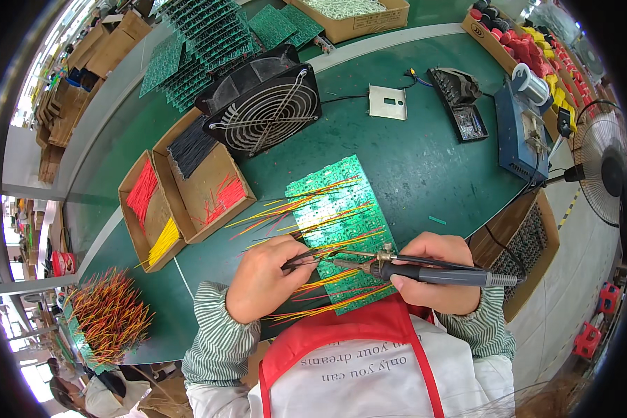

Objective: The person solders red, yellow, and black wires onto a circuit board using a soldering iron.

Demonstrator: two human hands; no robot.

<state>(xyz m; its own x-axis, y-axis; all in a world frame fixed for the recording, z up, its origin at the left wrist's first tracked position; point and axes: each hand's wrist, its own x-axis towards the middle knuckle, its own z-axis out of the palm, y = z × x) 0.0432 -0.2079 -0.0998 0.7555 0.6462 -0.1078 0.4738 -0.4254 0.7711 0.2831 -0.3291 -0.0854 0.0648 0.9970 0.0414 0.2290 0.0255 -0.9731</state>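
Observation:
A green circuit board panel [348, 209] lies on the bench in front of me, with rows of yellow, red and dark wires sticking out past its left edge. My right hand [442, 272] is closed around a soldering iron [439, 273] with a thin feed tube along its top; its tip points left, low over the panel. My left hand [268, 275] is closed at the panel's left edge, pinching a few black wires [299, 260] close to the iron's tip. Fingers and wires partly hide the exact contact at the tip.
Left of the panel, cardboard trays [181, 233] hold red, yellow and black wires. A black fan [265, 104] stands behind them. Wired boards [111, 313] are piled at the near left. A blue solder feeder [522, 132] with a spool sits far right, beside another fan [602, 167].

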